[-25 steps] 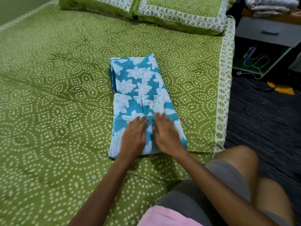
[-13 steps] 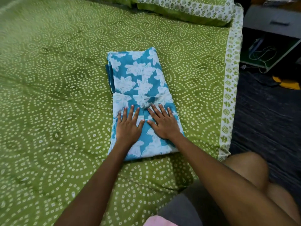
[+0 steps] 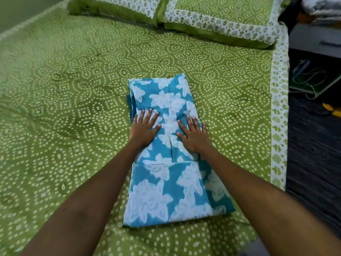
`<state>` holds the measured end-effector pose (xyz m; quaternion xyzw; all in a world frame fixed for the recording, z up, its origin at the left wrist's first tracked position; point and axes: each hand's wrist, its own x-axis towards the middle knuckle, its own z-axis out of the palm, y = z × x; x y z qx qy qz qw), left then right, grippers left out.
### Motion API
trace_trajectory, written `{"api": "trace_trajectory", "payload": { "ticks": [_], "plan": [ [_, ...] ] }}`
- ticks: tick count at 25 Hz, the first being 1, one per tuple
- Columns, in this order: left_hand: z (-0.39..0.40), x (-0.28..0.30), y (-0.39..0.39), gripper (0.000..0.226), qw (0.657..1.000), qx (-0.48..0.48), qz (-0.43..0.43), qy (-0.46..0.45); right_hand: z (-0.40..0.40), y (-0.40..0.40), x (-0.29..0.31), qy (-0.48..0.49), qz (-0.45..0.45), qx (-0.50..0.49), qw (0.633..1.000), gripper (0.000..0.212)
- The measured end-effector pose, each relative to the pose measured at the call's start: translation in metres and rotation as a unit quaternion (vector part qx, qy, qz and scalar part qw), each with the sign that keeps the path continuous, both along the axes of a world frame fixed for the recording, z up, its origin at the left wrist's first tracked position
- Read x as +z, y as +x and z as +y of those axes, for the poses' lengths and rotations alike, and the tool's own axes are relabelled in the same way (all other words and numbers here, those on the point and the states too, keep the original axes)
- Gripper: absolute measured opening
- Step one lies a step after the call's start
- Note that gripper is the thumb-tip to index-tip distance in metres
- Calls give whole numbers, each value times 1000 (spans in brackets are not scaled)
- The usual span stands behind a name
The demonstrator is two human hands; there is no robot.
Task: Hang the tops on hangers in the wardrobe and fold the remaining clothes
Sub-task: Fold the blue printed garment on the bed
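Note:
A blue garment with white flowers (image 3: 171, 185) lies folded into a long narrow strip on the green patterned bed (image 3: 64, 108). My left hand (image 3: 143, 129) lies flat on its left side with fingers spread straight. To its right, my right hand (image 3: 193, 136) presses flat on the cloth the same way. Both hands sit at about the middle of the strip, a small slit in the fabric between them. Neither hand grips the cloth.
Two green pillows (image 3: 212, 17) lie at the head of the bed. The bed's white-patterned edge (image 3: 278, 111) runs down the right. Beyond it is a dark floor (image 3: 313, 154) with cables and a grey cabinet (image 3: 313, 39) carrying folded cloth.
Both hands have slid forward along the garment from its near end to its middle, fingers spreading flat. The camera has moved in closer over the bed.

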<state>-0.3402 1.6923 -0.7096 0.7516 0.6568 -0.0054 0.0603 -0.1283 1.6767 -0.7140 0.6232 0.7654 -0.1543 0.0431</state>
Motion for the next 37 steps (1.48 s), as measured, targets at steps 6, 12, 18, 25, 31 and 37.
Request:
{"api": "trace_trajectory", "payload": {
  "ticks": [6,12,18,25,31,37],
  "plan": [
    [68,-7,-20,69,996,54,-30,57,66,-10,-11,83,18,17,996,51],
    [113,0,-21,97,935,250,-233,90,146,-24,-6,99,193,-100,971,69],
    [131,46,-52,77,811,311,-493,-45,180,-20,19,-40,535,-353,767,66],
    [107,68,-32,32,707,265,-654,-34,143,21,77,-125,572,-244,773,33],
    [31,22,-51,25,925,-114,-359,46,64,45,41,6,334,-74,940,15],
    [-4,27,-64,51,959,-141,-247,-6,49,56,38,-1,343,-147,928,30]
  ]
}}
